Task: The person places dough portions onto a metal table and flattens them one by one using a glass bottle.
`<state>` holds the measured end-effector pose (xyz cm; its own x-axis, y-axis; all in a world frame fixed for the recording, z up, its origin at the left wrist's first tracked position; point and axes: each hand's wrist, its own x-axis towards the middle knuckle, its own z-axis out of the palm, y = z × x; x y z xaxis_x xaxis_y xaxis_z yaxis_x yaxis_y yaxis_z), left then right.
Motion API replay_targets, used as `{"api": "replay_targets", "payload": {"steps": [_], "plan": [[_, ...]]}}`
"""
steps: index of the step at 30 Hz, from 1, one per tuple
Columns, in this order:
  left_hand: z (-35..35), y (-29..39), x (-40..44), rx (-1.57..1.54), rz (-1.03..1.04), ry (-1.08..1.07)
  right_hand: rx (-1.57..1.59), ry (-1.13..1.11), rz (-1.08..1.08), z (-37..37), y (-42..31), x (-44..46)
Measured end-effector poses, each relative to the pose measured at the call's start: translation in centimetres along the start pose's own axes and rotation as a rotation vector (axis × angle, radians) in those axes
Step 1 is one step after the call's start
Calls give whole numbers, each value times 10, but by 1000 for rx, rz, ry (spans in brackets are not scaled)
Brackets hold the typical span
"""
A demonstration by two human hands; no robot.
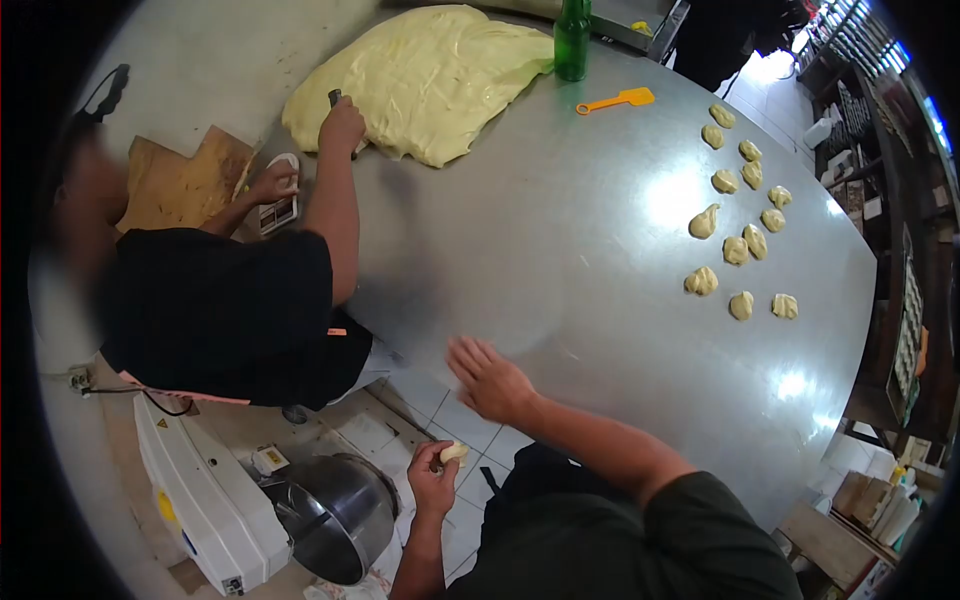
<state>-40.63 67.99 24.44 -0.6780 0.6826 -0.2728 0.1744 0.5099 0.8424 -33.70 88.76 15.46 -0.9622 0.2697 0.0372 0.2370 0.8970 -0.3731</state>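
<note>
By the steel table (560,250), the left hand (431,482) pinches dough (455,454) — the right hand (492,382) stretches out, unclenched.

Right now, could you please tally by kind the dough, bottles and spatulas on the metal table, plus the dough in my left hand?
Small dough pieces on the metal table: 13
Dough piece in your left hand: 1
Large dough mass: 1
Green bottle: 1
Orange spatula: 1
Total: 17

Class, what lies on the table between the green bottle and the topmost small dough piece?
The head view shows an orange spatula between the green bottle and that dough piece.
</note>
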Motion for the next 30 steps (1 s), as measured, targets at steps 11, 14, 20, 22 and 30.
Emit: {"api": "replay_targets", "payload": {"steps": [11,14,20,22,30], "plan": [[-4,-3,10,179,315,128,-178,92,395,-31,94,61],[15,1,17,-330,46,19,17,45,18,5,29,-11],[10,21,45,-315,-67,-201,-58,-8,381,-85,147,-110],[12,24,46,-336,-50,-190,-144,174,554,-95,181,-86],[45,34,37,-428,14,-263,86,-112,167,-44,45,-170]]}}
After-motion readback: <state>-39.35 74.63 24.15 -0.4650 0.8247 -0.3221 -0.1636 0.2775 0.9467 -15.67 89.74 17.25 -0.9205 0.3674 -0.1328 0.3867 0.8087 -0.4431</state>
